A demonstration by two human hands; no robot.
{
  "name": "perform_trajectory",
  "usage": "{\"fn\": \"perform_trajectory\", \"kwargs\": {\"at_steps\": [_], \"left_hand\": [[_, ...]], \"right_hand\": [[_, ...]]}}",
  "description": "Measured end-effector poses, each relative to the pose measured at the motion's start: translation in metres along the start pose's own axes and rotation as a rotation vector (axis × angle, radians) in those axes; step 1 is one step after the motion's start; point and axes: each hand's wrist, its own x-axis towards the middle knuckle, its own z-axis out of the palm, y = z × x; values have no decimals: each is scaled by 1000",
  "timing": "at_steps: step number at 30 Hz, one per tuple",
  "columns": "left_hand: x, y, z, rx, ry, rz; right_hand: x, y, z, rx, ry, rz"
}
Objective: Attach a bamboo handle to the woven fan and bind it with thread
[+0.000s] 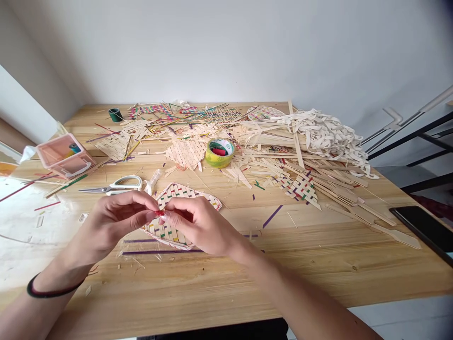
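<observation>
My left hand point(108, 222) and my right hand point(203, 224) meet at the fingertips over the table. Both pinch a small red piece point(160, 213), too small and covered to tell its kind. Just below them lies a flat woven mat of pale strips point(180, 191), with coloured strips in the weave and a red-and-white bound edge; my hands cover part of it. Scissors with white handles point(123, 184) rest to the left of the mat. Beside them is a crumpled clear plastic piece point(152, 182).
A roll of tape point(217, 158) stands mid-table among loose strips and woven pieces point(186, 152). A pink plastic box point(63, 158) and a dark green spool point(115, 114) are on the left. White cloth tape point(329, 132) is heaped at right, near a black phone point(424, 229).
</observation>
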Motion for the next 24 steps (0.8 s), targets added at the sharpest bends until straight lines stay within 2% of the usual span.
{"fn": "perform_trajectory", "kwargs": {"at_steps": [6,9,12,16,21,24], "left_hand": [[-1,9,2,90,-243,114],[-3,6,4,324,-290,207],[-3,2,6,516,-240,253],[-1,-2,8,586,-127,218],[-2,-10,8,578,63,130],[-3,-12,8,433,122,65]], "right_hand": [[4,6,-16,114,-221,102],[5,6,-16,-7,-176,149],[4,3,-10,-173,-22,116],[1,1,1,-326,119,-2],[-3,5,14,-292,157,-103],[-4,8,21,-252,179,-160]]}}
